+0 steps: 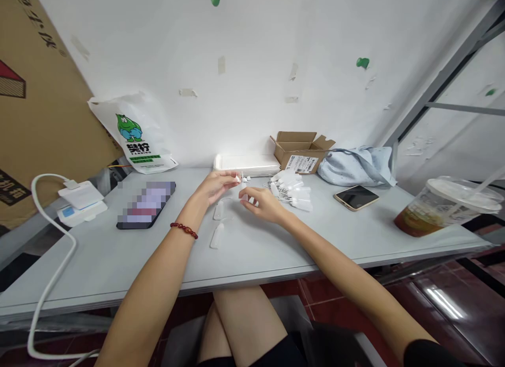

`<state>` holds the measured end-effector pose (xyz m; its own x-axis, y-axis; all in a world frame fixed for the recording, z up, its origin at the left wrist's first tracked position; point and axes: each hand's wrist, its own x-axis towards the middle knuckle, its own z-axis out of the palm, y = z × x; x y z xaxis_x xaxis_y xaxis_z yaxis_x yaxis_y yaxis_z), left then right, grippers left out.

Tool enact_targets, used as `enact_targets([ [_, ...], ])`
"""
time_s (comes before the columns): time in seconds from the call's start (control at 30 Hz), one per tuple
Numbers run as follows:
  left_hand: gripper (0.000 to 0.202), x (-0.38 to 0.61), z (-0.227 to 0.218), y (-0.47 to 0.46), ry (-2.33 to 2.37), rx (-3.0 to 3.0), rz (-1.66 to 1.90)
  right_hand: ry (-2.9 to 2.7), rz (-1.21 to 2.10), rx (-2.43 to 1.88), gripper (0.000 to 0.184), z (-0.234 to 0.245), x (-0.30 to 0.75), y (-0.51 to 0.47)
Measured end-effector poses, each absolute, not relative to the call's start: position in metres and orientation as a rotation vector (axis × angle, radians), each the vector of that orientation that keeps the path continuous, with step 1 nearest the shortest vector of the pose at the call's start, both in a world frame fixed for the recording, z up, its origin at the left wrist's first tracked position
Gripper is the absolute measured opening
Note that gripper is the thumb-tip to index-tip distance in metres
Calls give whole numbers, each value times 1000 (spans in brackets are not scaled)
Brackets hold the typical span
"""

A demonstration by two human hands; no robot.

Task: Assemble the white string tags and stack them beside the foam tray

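Note:
My left hand [216, 187] reaches over the grey table [276, 246] and pinches a small white cap [239, 178] at its fingertips. A red bead bracelet [183, 229] circles that wrist. My right hand [263, 202] is beside it, fingers curled around a small clear plastic bottle [245, 196] that is mostly hidden. Two more small clear bottles lie on the table under my hands, one [218, 210] nearer the fingers and one [216, 236] closer to me. A pile of several similar bottles [291, 190] lies just right of my right hand.
A dark phone [147, 205] lies at left, near a white charger block [81, 200] with a cable. A printed plastic bag [136, 134], white tray [246, 164], open carton [302, 151] and blue cloth [357, 166] line the wall. Another phone [356, 197] and a lidded drink cup [445, 206] sit at right.

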<state>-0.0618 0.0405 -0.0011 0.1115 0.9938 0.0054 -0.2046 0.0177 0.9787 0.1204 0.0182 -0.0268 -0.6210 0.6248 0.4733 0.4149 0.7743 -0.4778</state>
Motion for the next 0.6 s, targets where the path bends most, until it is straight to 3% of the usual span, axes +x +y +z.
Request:
enact_targets([
  [0.6,25,-57,-5,43,815,1142,1165,-1669,1405,-647,11,-23,126,29],
])
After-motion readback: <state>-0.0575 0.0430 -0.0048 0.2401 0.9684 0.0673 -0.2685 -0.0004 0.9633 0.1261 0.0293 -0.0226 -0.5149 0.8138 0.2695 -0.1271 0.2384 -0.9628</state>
